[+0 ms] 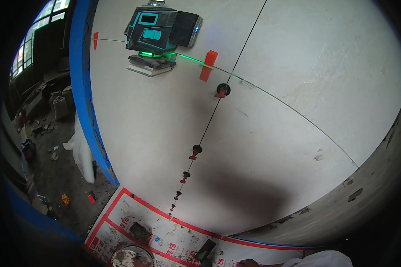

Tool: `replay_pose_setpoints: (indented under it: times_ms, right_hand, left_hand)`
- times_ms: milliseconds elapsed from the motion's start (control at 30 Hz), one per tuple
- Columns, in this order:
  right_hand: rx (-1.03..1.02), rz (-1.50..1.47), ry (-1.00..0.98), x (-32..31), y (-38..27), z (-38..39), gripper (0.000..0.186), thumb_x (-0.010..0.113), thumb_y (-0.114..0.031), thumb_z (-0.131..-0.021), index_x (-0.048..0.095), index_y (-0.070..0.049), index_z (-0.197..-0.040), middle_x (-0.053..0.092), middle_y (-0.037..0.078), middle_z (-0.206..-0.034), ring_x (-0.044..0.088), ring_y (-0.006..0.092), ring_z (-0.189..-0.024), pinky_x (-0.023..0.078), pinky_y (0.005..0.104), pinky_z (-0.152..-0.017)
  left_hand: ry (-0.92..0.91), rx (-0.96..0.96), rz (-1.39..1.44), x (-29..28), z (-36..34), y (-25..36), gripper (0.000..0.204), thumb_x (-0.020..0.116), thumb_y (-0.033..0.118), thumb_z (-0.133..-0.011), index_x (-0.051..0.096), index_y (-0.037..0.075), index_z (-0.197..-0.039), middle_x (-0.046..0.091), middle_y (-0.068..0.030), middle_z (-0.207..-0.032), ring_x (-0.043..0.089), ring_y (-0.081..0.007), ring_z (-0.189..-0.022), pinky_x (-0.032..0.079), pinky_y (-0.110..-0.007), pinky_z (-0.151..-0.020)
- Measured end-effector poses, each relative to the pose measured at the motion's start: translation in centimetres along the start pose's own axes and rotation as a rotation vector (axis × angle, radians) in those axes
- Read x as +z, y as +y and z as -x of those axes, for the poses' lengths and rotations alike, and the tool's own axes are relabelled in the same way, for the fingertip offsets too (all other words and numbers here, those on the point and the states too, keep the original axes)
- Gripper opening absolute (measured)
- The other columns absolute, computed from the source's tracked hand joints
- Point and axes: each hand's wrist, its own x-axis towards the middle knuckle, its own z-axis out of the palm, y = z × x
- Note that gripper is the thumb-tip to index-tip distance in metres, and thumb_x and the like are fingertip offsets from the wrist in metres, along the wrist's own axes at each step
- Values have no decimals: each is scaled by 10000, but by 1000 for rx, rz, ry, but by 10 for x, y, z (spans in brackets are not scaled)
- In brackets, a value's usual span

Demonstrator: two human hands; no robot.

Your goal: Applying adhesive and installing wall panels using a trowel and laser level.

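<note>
A black and teal laser level (151, 33) stands on a small stack of tile pieces (150, 66), casting a green line along a tile joint. Neither hand clearly touches anything. At the lower edge a small brownish shape (248, 263), beside white cloth (321, 259), may be part of my right hand; its fingers are hidden. My left hand is out of sight. A red wedge (208, 66) lies across the joint, and another red wedge (95, 40) is near the blue edge. Red-handled tile levelers (223, 91) with black discs line the crossing joint.
Large pale tiles (263, 133) fill the middle. Red-and-white printed sheeting (178, 236) borders them below, holding a crusted round bucket (131, 256) and a dark block (140, 232). Blue edging (82, 89) runs at left, beside a littered rough floor (67, 164). A rough wall (365, 191) curves at right.
</note>
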Motion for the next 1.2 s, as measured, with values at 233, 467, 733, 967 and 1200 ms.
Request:
replay_pose_setpoints:
  times_ms: [233, 467, 733, 967, 1200]
  right_hand:
    - [-28, -90, -79, 14, -24, 11, 506, 662, -557, -1037, 823, -79, -1085, 820, 162, -979, 768, 345, -905, 586, 509, -839]
    - [138, -255, -312, 35, -91, -10, 569, 527, -623, -1111, 735, -98, -1041, 746, 129, -881, 749, 337, -834, 570, 478, -830]
    - [-143, -439, -284, 106, -111, -181, 503, 702, -491, -1072, 732, 8, -1126, 776, 89, -874, 762, 184, -766, 595, 370, -718]
    - [112, -474, 61, 237, 92, -298, 442, 735, -449, -1060, 778, -10, -1055, 767, 85, -808, 739, 179, -674, 588, 376, -636]
    - [538, -645, 73, 332, 163, -302, 600, 747, -564, -1035, 779, 5, -1221, 780, 138, -826, 764, 236, -693, 602, 385, -616]
  left_hand:
    - [-97, -3, -39, 8, -36, 17, 975, 739, 608, -974, 414, 36, -1695, 458, -265, -1705, 434, -475, -1569, 401, -559, -1267]
    - [-268, -93, -133, 62, 0, -9, 1080, 796, 625, -922, 381, 12, -1707, 442, -289, -1711, 417, -477, -1585, 411, -529, -1273]
    - [208, 51, -212, 146, 35, -39, 936, 720, 514, -1028, 373, -41, -1697, 358, -216, -1787, 337, -349, -1659, 234, -475, -1388]
    - [385, 121, -337, 179, 53, -48, 856, 726, 472, -1057, 433, -62, -1657, 445, -237, -1735, 455, -399, -1588, 341, -523, -1330]
    - [527, 251, -241, 190, 68, -68, 693, 731, 428, -1072, 601, -114, -1485, 606, -267, -1588, 552, -427, -1507, 380, -557, -1298]
